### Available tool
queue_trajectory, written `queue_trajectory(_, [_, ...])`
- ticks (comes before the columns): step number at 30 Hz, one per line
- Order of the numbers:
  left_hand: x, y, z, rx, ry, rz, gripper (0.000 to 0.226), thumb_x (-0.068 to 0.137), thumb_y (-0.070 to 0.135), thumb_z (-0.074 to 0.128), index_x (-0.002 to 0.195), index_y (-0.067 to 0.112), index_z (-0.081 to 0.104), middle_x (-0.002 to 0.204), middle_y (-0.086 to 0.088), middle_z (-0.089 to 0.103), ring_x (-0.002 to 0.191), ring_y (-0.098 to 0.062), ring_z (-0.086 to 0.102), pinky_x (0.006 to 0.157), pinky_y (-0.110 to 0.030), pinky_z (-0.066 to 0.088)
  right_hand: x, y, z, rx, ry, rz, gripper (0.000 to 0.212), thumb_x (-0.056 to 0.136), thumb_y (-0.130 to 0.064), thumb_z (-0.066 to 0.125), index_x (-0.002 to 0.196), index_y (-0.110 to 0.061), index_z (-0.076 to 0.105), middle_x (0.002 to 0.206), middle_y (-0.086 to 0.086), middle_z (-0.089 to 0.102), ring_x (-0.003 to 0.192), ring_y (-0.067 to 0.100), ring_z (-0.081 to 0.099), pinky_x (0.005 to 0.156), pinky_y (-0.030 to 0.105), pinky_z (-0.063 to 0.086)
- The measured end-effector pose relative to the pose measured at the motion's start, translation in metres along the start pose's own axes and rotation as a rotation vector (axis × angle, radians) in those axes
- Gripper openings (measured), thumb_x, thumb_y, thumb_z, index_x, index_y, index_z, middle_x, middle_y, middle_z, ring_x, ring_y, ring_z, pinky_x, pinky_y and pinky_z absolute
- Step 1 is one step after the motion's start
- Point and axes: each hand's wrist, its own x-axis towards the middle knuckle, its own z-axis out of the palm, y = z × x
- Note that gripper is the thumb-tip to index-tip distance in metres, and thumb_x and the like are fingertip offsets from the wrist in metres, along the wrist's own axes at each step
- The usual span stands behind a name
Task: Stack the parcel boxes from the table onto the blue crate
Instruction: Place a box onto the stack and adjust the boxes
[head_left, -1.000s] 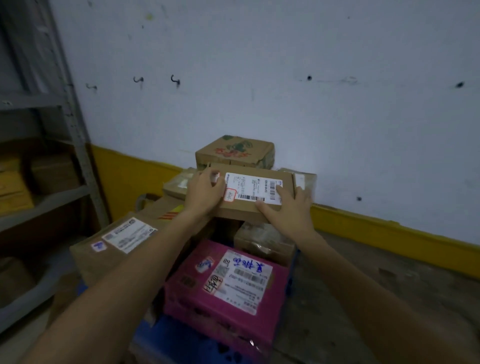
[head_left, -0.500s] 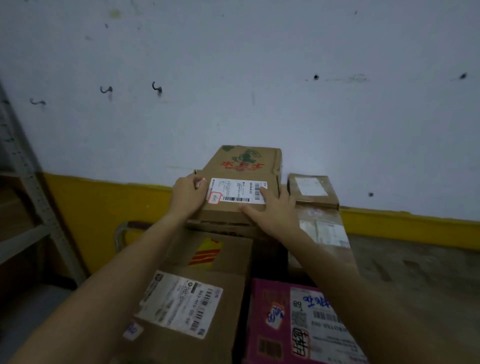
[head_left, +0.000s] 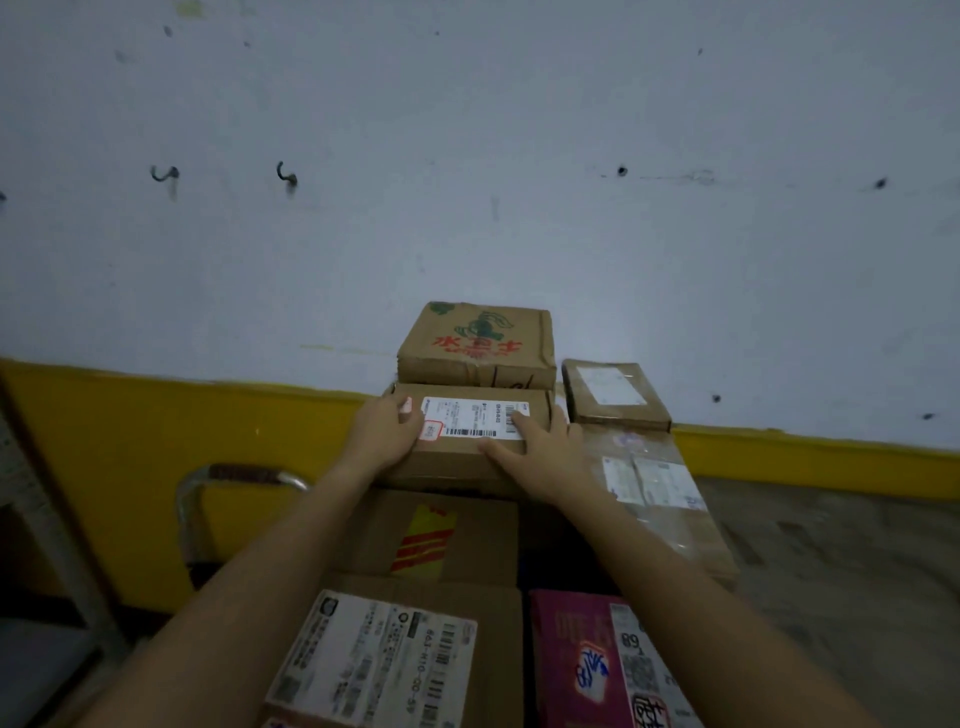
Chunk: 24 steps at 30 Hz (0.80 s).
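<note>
Labelled box: lies flat on top of the stack, touching the printed box just beyond both grips. White label faces up.

Left grip: clasps the box's left end, thumb on top beside the label, fingers curled over the edge. Forearm reaches in straight from the lower left.

Right grip: spread flat on the box's right top, thumb stretched left, forefinger on the barcode. Forearm is extended from the lower right.

Small brown box sits just right of the right grip. Striped box lies under the forearms, and the pink box lies nearer the camera.
</note>
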Motion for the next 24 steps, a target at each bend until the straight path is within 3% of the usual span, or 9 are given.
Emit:
queue_trajectory(5, [0.01,-0.001,0.001,0.041,-0.036,0.028,0.044,0.097,0.025,0.045,0.136,0.004,0.047,0.147,-0.016,0.04,0.127,-0.033,0.045,0.1,-0.034,0.037,0.005,-0.001,0.003,-0.044,0.008,0.01,0.076,0.089,-0.068,0.033,0.151,-0.029,0.016,0.158,0.017,-0.005,0.144,0.036,0.0,0.116,0.045,0.012])
queue_trajectory(13, [0.014,-0.006,0.007,0.09,-0.057,0.03,0.048,0.097,0.032,0.042,0.139,0.009,0.044,0.149,-0.014,0.037,0.129,-0.032,0.042,0.102,-0.038,0.039,0.006,-0.001,0.003,-0.036,-0.015,0.019,0.078,0.088,-0.069,0.033,0.151,-0.029,0.013,0.158,0.018,-0.009,0.145,0.037,-0.004,0.116,0.047,0.008])
queue_trajectory(19, [0.018,-0.004,-0.003,0.057,-0.22,-0.011,0.059,0.097,0.043,0.04,0.148,0.018,0.026,0.156,-0.012,0.021,0.144,-0.03,0.02,0.114,-0.04,0.023,0.01,0.003,-0.005,0.119,-0.029,0.028,0.078,0.087,-0.064,0.044,0.151,-0.029,0.016,0.158,0.011,-0.011,0.145,0.036,0.006,0.115,0.047,0.018])
queue_trajectory(24, [0.01,0.0,-0.006,0.065,-0.046,-0.029,0.055,0.096,0.041,0.042,0.144,0.017,0.033,0.154,-0.02,0.018,0.141,-0.037,0.023,0.112,-0.044,0.026,-0.011,0.022,-0.004,0.215,0.104,-0.071,0.074,0.09,-0.056,0.046,0.151,-0.029,0.013,0.158,0.006,-0.017,0.147,0.029,0.004,0.117,0.045,0.019])
